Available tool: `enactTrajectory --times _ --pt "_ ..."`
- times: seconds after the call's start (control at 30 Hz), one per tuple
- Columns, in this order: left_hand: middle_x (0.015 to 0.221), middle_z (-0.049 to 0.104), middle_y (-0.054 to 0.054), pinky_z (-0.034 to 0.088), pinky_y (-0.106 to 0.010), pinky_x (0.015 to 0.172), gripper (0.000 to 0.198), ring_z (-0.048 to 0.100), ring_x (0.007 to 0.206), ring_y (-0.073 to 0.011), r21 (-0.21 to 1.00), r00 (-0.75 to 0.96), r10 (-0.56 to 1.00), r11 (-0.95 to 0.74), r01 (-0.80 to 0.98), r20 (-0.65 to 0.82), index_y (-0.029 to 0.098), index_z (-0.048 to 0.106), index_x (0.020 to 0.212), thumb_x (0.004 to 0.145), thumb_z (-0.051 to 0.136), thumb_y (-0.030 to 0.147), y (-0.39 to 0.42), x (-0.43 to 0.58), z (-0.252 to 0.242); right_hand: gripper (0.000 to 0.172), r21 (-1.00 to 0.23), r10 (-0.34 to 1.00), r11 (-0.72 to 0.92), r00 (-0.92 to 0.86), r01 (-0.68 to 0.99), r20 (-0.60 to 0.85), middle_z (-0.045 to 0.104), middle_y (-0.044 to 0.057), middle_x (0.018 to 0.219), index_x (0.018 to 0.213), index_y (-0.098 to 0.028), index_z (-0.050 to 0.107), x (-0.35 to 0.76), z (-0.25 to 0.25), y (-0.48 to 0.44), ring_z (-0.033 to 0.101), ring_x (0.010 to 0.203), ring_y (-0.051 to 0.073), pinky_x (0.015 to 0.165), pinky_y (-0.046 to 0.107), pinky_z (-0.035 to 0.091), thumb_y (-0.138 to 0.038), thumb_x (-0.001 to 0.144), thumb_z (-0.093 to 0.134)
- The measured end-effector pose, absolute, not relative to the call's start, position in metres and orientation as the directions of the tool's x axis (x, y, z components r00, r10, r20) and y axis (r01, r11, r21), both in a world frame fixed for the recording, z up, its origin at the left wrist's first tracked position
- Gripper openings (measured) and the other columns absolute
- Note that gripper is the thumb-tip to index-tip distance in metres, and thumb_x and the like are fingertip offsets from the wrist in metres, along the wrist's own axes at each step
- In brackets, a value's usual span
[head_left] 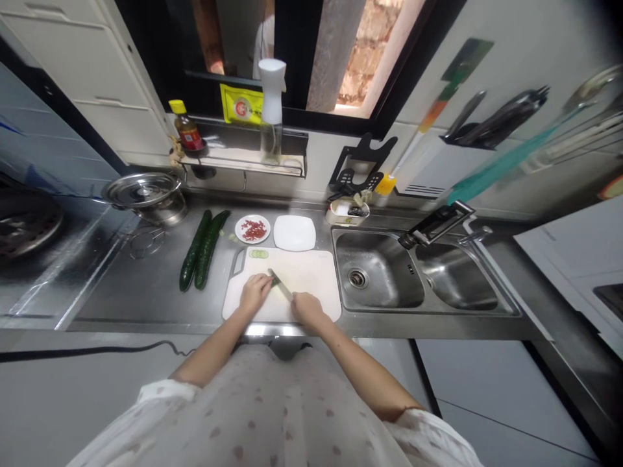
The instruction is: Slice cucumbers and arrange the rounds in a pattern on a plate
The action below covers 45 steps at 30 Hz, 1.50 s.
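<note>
My right hand point(307, 307) is wrapped round the handle of a kitchen knife point(282, 287), its blade slanting up and left over the white cutting board point(316, 272). Close to the blade, my left hand point(256, 293) has its fingers bent together on a small green piece of cucumber point(275, 282), mostly hidden by fingers and blade. Several cucumber slices point(258, 253) lie overlapping at the board's upper left. Left of the board, two whole cucumbers point(202, 250) rest side by side on the steel counter.
Behind the board stand a plate of chopped red pieces point(254, 229) and a white plate point(294, 232). A double sink point(379, 269) with a black faucet point(433, 227) adjoins on the right. At the back left is a lidded steel pot point(150, 198). A shelf point(243, 159) holds bottles.
</note>
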<state>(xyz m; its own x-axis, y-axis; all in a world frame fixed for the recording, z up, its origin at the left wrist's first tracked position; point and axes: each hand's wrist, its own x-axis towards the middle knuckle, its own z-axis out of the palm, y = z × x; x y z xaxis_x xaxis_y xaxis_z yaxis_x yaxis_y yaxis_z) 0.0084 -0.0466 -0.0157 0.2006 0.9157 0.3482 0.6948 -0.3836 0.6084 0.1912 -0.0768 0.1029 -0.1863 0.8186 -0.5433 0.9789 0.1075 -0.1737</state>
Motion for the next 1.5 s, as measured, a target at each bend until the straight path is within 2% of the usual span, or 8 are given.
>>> enactTrajectory --times 0.2,0.53,0.73,1.03,1.5 --pt "0.096 0.068 -0.006 0.048 -0.033 0.083 0.022 0.059 0.092 -0.0187 0.601 0.204 0.914 -0.387 0.699 0.35 0.021 0.069 0.101 0.092 0.049 0.026 -0.046 0.008 -0.017 0.034 -0.162 0.832 0.128 -0.195 0.978 -0.519 0.068 0.016 0.106 0.11 -0.013 0.064 0.185 0.103 -0.07 0.064 0.1 0.024 0.078 0.03 0.046 -0.015 0.09 0.037" --pt "0.096 0.068 -0.006 0.048 -0.033 0.082 0.023 0.059 0.091 -0.0189 0.59 0.21 0.915 -0.384 0.71 0.343 0.021 0.069 0.101 0.092 0.048 0.026 -0.047 0.008 -0.015 0.031 -0.219 0.866 0.146 -0.232 0.965 -0.442 0.07 0.013 0.104 0.108 -0.014 0.064 0.172 0.084 -0.052 0.064 0.099 0.021 0.08 0.028 0.046 -0.013 0.089 0.039" --pt "0.096 0.068 -0.006 0.048 -0.033 0.082 0.023 0.059 0.091 -0.019 0.59 0.211 0.913 -0.388 0.708 0.348 0.022 0.07 0.101 0.092 0.049 0.026 -0.046 0.008 -0.015 0.034 -0.218 0.862 0.131 -0.22 0.967 -0.457 0.069 0.013 0.105 0.11 -0.014 0.064 0.171 0.084 -0.053 0.064 0.1 0.021 0.08 0.028 0.046 -0.013 0.089 0.038" --pt "0.095 0.068 -0.006 0.048 -0.034 0.084 0.023 0.059 0.092 -0.0187 0.614 0.199 0.916 -0.382 0.69 0.347 0.022 0.07 0.101 0.092 0.05 0.025 -0.047 0.009 -0.014 0.033 -0.15 0.835 0.11 -0.173 0.983 -0.523 0.069 0.015 0.102 0.11 -0.014 0.064 0.185 0.092 -0.073 0.065 0.097 0.023 0.077 0.03 0.046 -0.014 0.089 0.038" --pt "0.094 0.067 -0.006 0.047 -0.032 0.082 0.022 0.058 0.091 -0.0187 0.604 0.203 0.915 -0.385 0.698 0.349 0.022 0.069 0.101 0.092 0.05 0.025 -0.046 0.009 -0.017 0.035 -0.21 0.858 0.128 -0.215 0.969 -0.466 0.069 0.014 0.106 0.111 -0.014 0.064 0.168 0.085 -0.052 0.063 0.102 0.021 0.082 0.028 0.045 -0.01 0.089 0.037"
